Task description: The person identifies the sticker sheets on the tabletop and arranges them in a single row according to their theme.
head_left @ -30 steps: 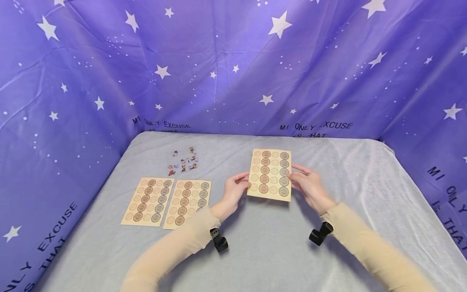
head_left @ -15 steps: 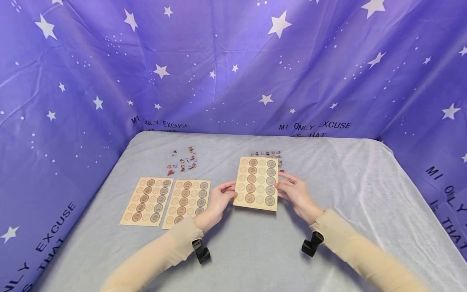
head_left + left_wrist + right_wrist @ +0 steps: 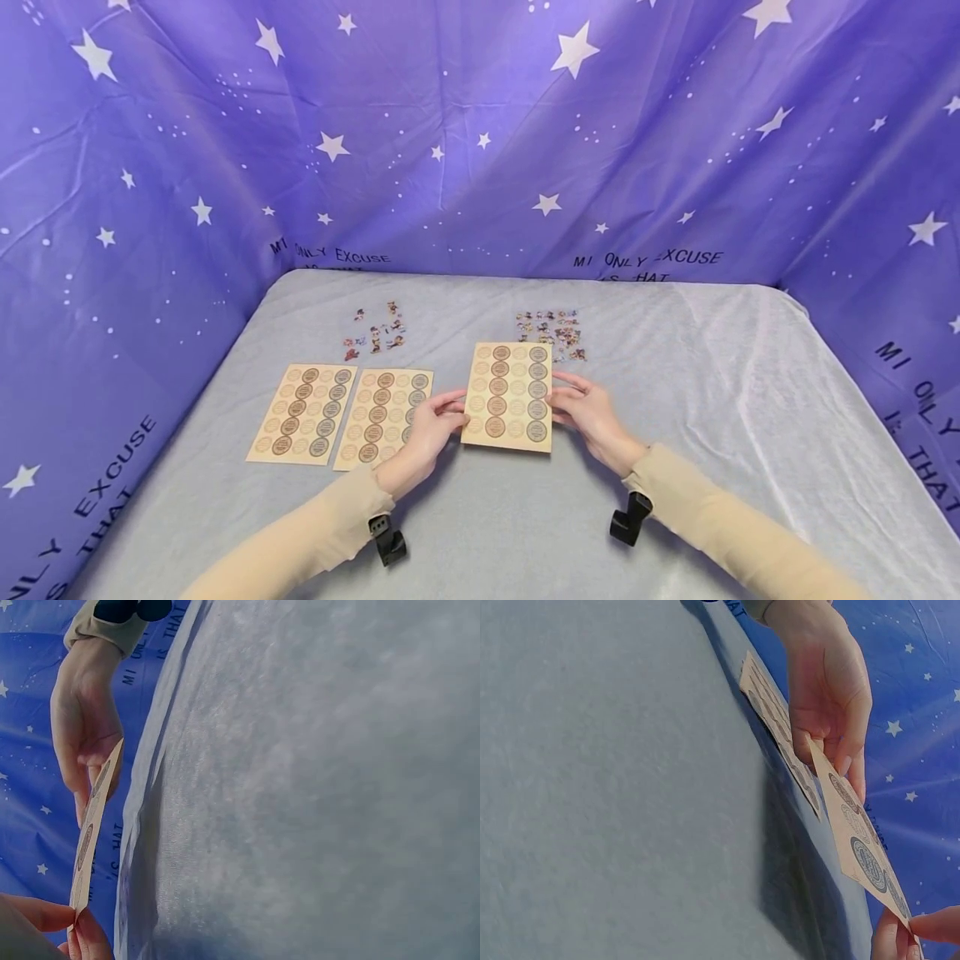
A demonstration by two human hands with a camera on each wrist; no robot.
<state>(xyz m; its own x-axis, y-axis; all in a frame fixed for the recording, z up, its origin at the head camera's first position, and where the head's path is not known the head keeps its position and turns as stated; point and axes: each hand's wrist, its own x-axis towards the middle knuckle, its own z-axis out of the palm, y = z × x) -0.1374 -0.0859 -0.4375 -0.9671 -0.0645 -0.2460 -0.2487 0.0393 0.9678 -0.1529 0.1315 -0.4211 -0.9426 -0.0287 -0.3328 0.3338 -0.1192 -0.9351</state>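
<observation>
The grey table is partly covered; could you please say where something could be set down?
Bare cloth lies right of the right hand, and between the left sleeve and right sleeve. The left is crowded: two tan sheets side by side, colourful stickers beyond. More stickers lie beyond the held sheet.

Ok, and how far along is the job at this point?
Looks done: two sheets of round stickers lie side by side on the table. In hand: a third sheet, held above the table between the left grip and right grip. Remaining: probably setting it down, perhaps beside those two. Whether the character stickers farther back need moving, I can't tell.
</observation>
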